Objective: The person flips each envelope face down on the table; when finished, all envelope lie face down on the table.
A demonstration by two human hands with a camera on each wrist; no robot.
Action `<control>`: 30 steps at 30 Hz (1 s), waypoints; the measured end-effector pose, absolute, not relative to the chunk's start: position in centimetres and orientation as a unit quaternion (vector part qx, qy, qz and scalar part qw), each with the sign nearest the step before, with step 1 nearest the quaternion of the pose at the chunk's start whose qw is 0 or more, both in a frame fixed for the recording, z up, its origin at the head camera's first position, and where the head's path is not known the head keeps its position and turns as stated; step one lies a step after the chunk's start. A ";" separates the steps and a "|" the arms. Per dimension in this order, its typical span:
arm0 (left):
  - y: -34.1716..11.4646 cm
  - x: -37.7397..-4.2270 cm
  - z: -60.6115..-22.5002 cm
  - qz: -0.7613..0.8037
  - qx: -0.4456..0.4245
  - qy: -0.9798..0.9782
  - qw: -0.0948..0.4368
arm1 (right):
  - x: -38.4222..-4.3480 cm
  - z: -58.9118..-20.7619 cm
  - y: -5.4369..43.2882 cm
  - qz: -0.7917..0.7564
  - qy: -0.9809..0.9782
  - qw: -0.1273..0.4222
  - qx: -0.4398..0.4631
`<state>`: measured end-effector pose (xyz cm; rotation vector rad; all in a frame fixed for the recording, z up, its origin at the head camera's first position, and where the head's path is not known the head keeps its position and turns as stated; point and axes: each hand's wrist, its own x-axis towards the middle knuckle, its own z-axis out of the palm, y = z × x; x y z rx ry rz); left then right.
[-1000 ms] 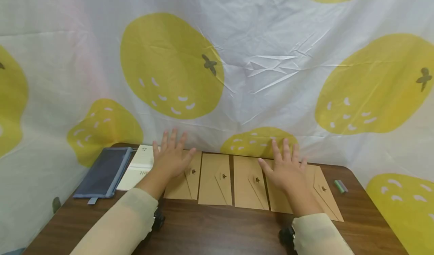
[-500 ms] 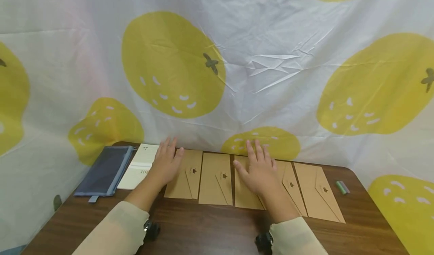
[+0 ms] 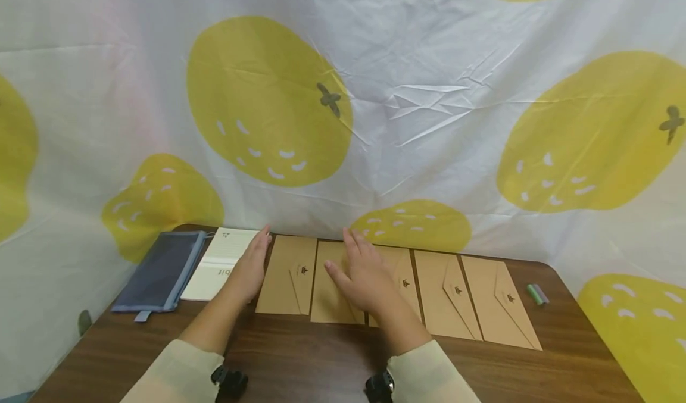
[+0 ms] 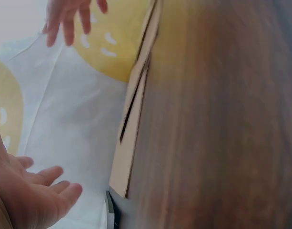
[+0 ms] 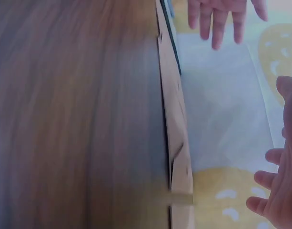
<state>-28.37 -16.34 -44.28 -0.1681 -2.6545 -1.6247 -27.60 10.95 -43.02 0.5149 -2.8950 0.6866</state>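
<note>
Several brown kraft envelopes (image 3: 289, 272) lie flat in a row on the wooden table, each with a slanted flap and a small dark crown mark. Over the gap between the white notebook (image 3: 206, 278) and the leftmost envelope hovers my left hand (image 3: 249, 272), held on edge with straight fingers. My right hand (image 3: 364, 275) is above the second and third envelopes from the left, partly covering them, its fingers extended and thumb apart. Both wrist views show the left hand (image 4: 38, 195) and right hand (image 5: 284, 176) raised off the envelopes, holding nothing.
A blue zippered mesh pouch (image 3: 158, 272) lies at the table's left, beside the notebook. Small green and grey cylinders (image 3: 537, 294) lie right of the envelopes. A white curtain (image 3: 418, 153) with yellow fruit prints hangs along the table's back edge.
My right hand has swept left, from the right-hand envelopes to above the second and third. The left hand has shifted slightly left and turned on edge. The envelopes have stayed in place.
</note>
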 end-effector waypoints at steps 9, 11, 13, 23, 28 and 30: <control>-16.1 -27.3 -44.3 -0.608 -0.011 -0.792 -0.061 | -27.8 -43.3 8.3 0.332 -0.919 0.020 0.210; -16.2 -27.3 -44.5 -0.611 -0.007 -0.788 -0.066 | -28.0 -43.4 7.8 0.350 -0.913 0.010 0.209; -16.2 -27.4 -44.7 -0.611 -0.004 -0.788 -0.070 | -28.1 -43.5 7.3 0.373 -0.906 -0.002 0.200; -16.1 -27.5 -45.0 -0.577 0.017 -0.813 -0.071 | -28.4 -45.3 5.7 0.593 -0.788 -0.125 0.108; -16.3 -27.6 -45.1 -0.575 0.024 -0.814 -0.074 | -28.6 -45.5 5.5 0.649 -0.736 -0.168 0.090; -16.3 -27.7 -45.2 -0.576 0.026 -0.813 -0.075 | -28.7 -45.5 5.5 0.666 -0.720 -0.176 0.086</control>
